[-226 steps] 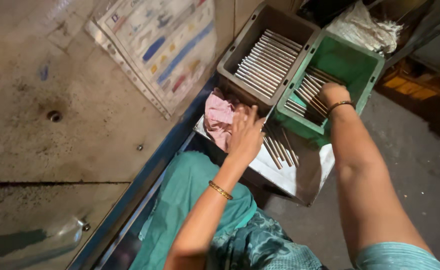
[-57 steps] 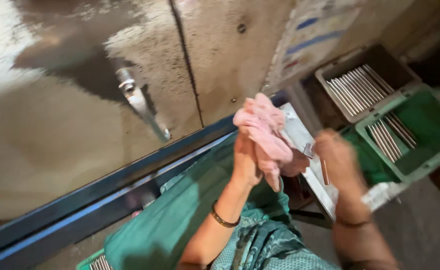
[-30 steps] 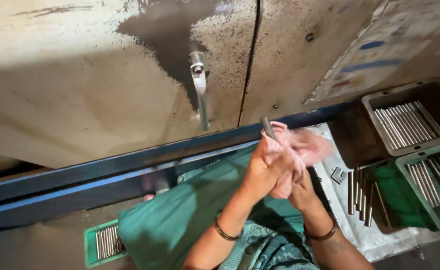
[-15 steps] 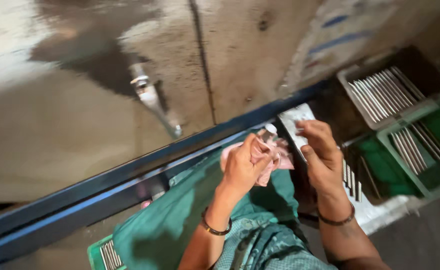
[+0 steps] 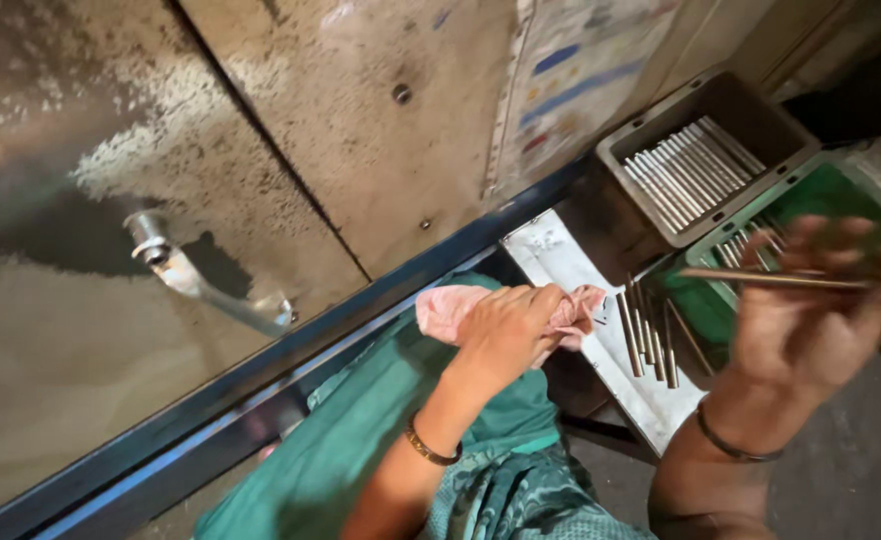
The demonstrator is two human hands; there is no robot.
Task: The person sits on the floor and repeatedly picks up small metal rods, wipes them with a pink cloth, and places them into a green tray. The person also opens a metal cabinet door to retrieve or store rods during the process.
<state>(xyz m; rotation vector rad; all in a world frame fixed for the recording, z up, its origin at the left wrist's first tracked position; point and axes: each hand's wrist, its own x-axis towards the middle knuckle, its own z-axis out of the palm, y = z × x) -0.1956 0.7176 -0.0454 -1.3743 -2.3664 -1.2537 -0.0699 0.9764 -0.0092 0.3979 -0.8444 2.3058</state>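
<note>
head view | pale rectangular chart [image 5: 580,90] with coloured bars, upper centre on wall | grey tray [image 5: 705,155] of metal rods upper right, green crate [image 5: 840,200] beside it | left hand [image 5: 505,330] clenched on pink cloth [image 5: 450,310], centre | right hand [image 5: 810,310], blurred, fingers pinching thin metal rod [image 5: 770,279], right edge

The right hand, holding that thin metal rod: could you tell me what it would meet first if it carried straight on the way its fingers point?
Probably the green crate, just beyond the right hand and rod; motion blur leaves depth uncertain.
</note>
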